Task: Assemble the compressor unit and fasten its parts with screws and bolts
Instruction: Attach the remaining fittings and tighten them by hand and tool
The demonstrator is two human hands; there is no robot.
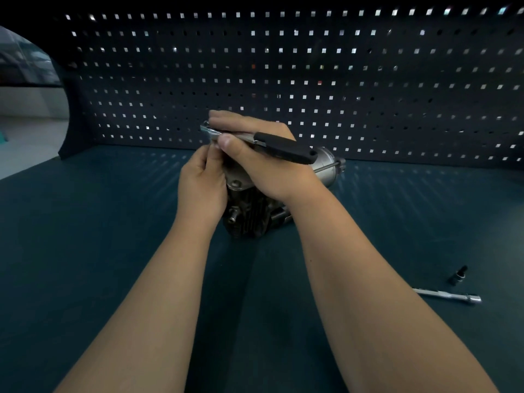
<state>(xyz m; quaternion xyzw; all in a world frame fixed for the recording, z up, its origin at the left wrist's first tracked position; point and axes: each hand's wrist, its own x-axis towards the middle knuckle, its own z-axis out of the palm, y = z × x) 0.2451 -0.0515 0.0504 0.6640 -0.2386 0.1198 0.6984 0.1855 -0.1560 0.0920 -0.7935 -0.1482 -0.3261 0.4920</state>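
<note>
Fastening seems underway, bolts unfinished: the right hand (263,168) grips the ratchet (283,147) atop the compressor (246,217) near the bench (113,222) back edge, and the left hand (201,182) pinches its head with curled fingers.

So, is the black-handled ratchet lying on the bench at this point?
No: the right hand holds the ratchet above the compressor unit, left hand at its head.

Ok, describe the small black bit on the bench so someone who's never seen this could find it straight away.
Start at the dark bench top in front of the pegboard and go to its near right part, where a long silver extension bar lies. Just behind the bar's right half sits the bit: short, stubby and black, where the bar is long and shiny.
</note>
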